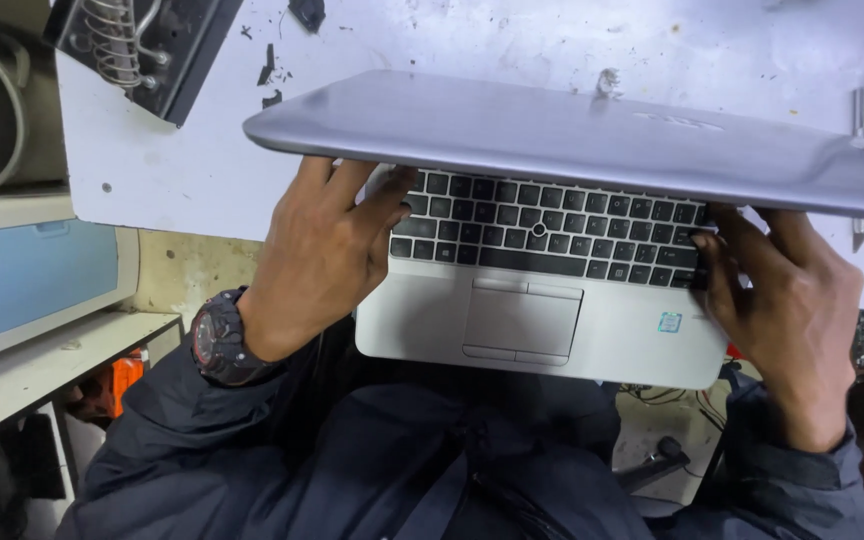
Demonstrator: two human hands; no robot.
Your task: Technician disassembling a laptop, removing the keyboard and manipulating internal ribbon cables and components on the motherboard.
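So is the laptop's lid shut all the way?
No, the silver lid hangs partly open above the keyboard, with both the left hand and right hand reaching in under it.
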